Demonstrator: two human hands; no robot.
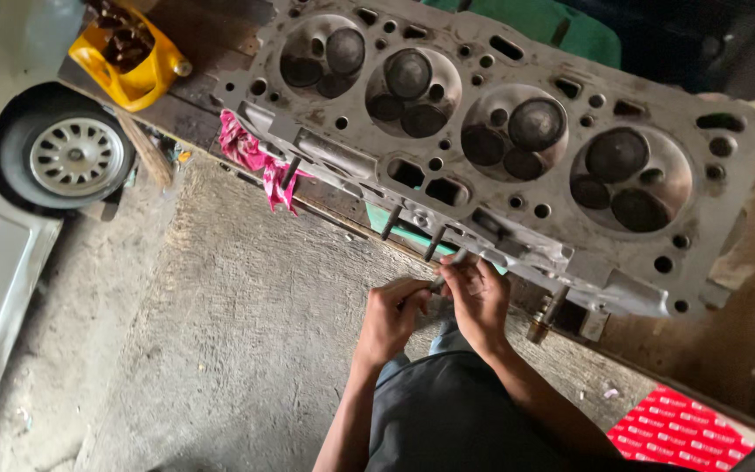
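Metal is filling most of the view: one grey cylinder head (500, 140) is lying on the dark surface (194, 96) with its four combustion chambers facing up, each one showing round valve faces. One car wheel (63, 157) with a pale hubcap is standing on the concrete floor (220, 332) at the upper left. One yellow container (128, 57) is sitting on the surface near the head's left end, and one pink rag (259, 162) is hanging over the edge below it. One red patterned box (683, 433) is lying at the lower right. Four studs are sticking out of the head's near side. Two hands are meeting at the fourth stud (454, 262): the left hand (391, 319) is curling its fingers shut around a slim metal tool (434, 284), while the right hand (480, 297) is pinching its fingers on that stud, right at the head's near edge.
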